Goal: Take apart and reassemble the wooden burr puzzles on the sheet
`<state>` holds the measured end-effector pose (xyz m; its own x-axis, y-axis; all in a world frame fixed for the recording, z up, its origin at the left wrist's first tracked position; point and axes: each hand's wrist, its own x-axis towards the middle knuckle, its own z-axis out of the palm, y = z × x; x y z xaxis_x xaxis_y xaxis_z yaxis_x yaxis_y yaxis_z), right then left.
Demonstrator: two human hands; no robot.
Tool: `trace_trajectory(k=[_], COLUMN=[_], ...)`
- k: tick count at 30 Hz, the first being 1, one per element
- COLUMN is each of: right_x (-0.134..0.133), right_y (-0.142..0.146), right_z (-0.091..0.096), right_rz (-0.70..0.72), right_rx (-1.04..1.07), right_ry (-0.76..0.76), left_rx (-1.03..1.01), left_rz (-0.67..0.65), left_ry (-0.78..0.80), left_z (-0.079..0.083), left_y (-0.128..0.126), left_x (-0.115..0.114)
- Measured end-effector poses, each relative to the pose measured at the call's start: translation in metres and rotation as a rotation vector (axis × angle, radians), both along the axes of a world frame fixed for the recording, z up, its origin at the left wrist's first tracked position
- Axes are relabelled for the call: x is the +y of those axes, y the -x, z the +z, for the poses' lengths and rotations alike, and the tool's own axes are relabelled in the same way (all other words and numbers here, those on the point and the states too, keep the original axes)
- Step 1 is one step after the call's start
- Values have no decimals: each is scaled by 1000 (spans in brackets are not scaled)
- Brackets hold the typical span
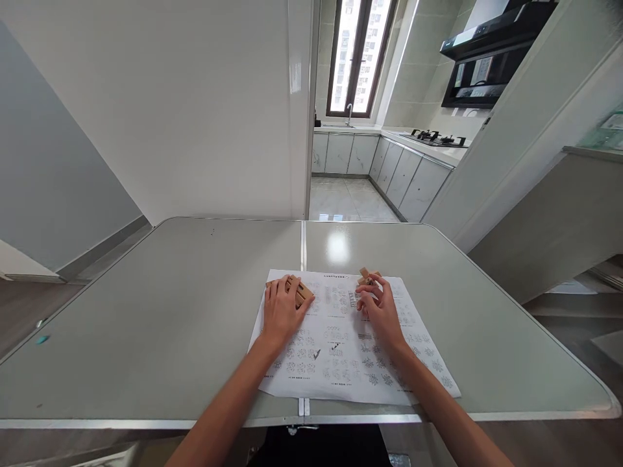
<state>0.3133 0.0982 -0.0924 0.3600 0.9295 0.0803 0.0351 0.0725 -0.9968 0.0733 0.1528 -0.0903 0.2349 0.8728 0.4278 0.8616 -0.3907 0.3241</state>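
A white printed sheet (pixel 341 350) with rows of small diagrams lies on the grey table (pixel 170 311). My left hand (pixel 281 311) rests palm down over several wooden pieces (pixel 300 290) at the sheet's upper left, fingers curled on them. My right hand (pixel 382 308) is at the sheet's upper right, fingers pinched around a small wooden piece (pixel 365 275) held just above the paper. Both forearms reach in from the bottom edge.
The table has a metal seam (pixel 302 246) down its middle and rounded far corners. A white wall stands behind it on the left. A kitchen doorway opens beyond, with cabinets (pixel 403 178), a stove and a window. A small teal mark (pixel 41 338) sits near the table's left edge.
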Motion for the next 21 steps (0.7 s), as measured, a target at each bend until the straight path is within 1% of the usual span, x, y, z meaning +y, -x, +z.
trace_trajectory(k=[3, 7, 12, 16, 18, 21], right_x=[1, 1, 1, 1, 1, -1], right_y=[-2, -3, -4, -3, -2, 2], right_z=[-2, 0, 4, 4, 5, 10], right_rz=[11, 22, 20, 21, 50, 154], right_rx=[74, 91, 29, -25, -47, -35], right_ry=[40, 78, 79, 47, 29, 19], left_rx=[20, 32, 14, -19, -63, -155], left_rz=[44, 38, -41, -105, -133, -215], left_ry=[-34, -64, -74, -66, -45, 13], left_z=[-2, 0, 6, 10, 12, 18], left_y=[2, 0, -3, -6, -8, -11], left_x=[1, -2, -8, -12, -14, -18])
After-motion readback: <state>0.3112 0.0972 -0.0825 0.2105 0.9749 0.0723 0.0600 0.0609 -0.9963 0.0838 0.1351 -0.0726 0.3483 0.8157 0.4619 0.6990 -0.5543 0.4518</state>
